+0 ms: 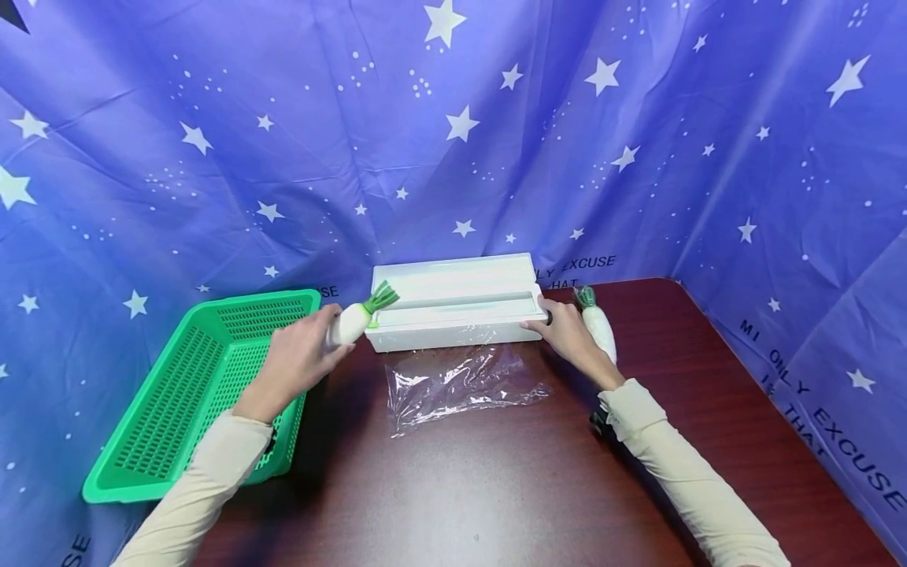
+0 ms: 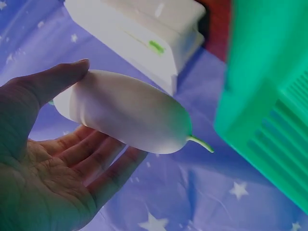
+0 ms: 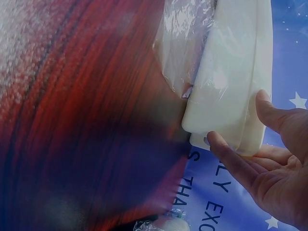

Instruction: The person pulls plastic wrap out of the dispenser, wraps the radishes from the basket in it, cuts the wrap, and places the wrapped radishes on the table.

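Observation:
My left hand (image 1: pixel 301 354) grips a white radish (image 1: pixel 349 327) with short green leaf stalks, raised beside the left end of a long white plastic wrap dispenser (image 1: pixel 453 335). In the left wrist view the thumb lies along one side of the radish (image 2: pixel 130 113) and the fingers are underneath; its thin root tip points away. The dispenser's lid (image 1: pixel 453 276) stands up at the back. My right hand (image 1: pixel 570 335) holds the dispenser's right end, with thumb and fingers around it in the right wrist view. Clear plastic film (image 1: pixel 453 386) spreads from the dispenser's front onto the table.
A green slotted basket (image 1: pixel 205 315) stands at the left, next to my left forearm. Another white radish (image 1: pixel 601 331), with film around its leafy top, lies just beyond my right hand. Behind the dark red table (image 1: pixel 453 488) hangs a blue curtain with stars (image 1: pixel 425 157).

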`<state>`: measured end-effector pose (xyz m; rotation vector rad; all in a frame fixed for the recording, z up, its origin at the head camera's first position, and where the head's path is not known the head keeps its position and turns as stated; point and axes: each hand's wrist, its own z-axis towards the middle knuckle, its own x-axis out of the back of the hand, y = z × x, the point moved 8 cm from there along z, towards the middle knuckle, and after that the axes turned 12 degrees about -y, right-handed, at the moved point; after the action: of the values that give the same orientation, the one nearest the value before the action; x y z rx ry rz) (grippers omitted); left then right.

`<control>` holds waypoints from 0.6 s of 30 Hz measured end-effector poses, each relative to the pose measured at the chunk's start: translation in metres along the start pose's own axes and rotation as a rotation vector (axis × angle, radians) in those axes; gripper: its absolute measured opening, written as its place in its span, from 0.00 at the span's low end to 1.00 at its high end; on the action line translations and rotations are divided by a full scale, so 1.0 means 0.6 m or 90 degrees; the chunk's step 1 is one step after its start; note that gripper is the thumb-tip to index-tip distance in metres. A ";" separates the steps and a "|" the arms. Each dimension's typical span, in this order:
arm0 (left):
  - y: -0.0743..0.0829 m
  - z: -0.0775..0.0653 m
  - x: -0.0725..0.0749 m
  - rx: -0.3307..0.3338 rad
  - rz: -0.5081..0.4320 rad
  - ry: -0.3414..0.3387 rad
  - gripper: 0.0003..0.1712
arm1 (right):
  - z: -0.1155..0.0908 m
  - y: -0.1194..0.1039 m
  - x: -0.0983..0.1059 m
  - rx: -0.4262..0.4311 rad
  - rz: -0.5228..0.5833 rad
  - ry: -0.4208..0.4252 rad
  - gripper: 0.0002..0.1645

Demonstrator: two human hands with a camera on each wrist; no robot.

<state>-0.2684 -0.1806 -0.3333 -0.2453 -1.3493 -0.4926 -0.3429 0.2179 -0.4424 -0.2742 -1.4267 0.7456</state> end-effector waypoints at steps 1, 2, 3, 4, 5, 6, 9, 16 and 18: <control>0.008 0.004 -0.006 -0.008 -0.003 -0.003 0.31 | 0.000 0.000 0.000 0.001 -0.001 0.000 0.34; 0.016 0.009 -0.012 -0.017 -0.006 -0.005 0.31 | 0.000 0.000 0.001 0.003 -0.002 0.004 0.34; 0.024 0.013 -0.018 -0.026 -0.008 -0.008 0.31 | 0.001 0.001 0.002 0.003 -0.002 0.004 0.33; 0.032 0.017 -0.024 -0.036 -0.008 -0.009 0.32 | 0.000 0.001 0.003 0.003 -0.003 0.007 0.33; 0.040 0.021 -0.031 -0.046 -0.008 -0.009 0.32 | 0.000 0.001 0.004 0.002 -0.002 0.009 0.32; 0.047 0.025 -0.037 -0.055 -0.008 -0.012 0.33 | 0.000 0.001 0.004 0.001 0.000 0.009 0.32; 0.068 0.036 -0.056 -0.069 -0.005 -0.020 0.34 | 0.000 0.002 0.001 -0.002 -0.001 0.005 0.34; 0.109 0.059 -0.099 -0.079 -0.020 -0.050 0.34 | 0.000 0.002 -0.004 -0.006 0.008 -0.005 0.38; 0.120 0.062 -0.111 -0.087 -0.027 -0.049 0.34 | 0.001 0.002 -0.003 -0.001 0.005 0.001 0.37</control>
<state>-0.2759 -0.0878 -0.3820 -0.3517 -1.3988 -0.6175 -0.3436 0.2177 -0.4442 -0.2824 -1.4256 0.7500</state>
